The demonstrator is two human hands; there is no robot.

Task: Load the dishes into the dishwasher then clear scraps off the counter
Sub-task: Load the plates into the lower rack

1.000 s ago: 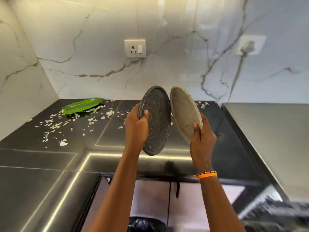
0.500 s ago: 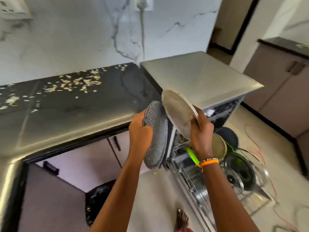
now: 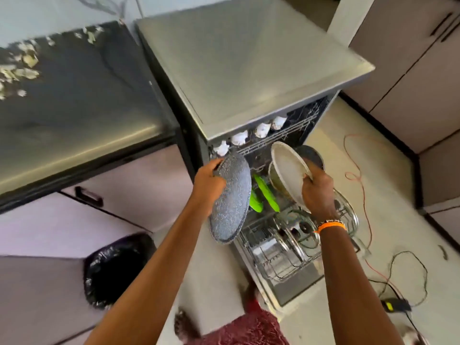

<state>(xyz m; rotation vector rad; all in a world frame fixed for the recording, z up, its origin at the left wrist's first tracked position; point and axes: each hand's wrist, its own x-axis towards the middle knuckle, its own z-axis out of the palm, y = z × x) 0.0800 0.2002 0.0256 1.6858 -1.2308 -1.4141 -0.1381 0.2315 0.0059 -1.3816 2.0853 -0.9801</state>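
My left hand (image 3: 207,185) grips a speckled grey plate (image 3: 231,202) by its upper rim, held on edge over the left side of the open dishwasher (image 3: 249,78). My right hand (image 3: 317,191) holds a cream plate (image 3: 290,173) tilted above the pulled-out lower rack (image 3: 281,260). Green plates (image 3: 266,195), a beige dish and dark dishes stand in that rack, with glass lids (image 3: 303,230) nearer me. White cups (image 3: 262,129) sit in the upper rack. Pale scraps (image 3: 22,68) lie scattered on the black counter (image 3: 82,100) at the left.
A black bin bag (image 3: 114,267) sits on the floor below the counter cabinets. Orange and black cables (image 3: 358,175) trail over the floor right of the dishwasher, beside a small dark device (image 3: 395,306). Lilac cabinets line the right wall. My foot (image 3: 184,324) shows at the bottom.
The view has swung from the counter corner to the open dishwasher. Both hands have carried their plates down and right, until they hang over the lower rack.
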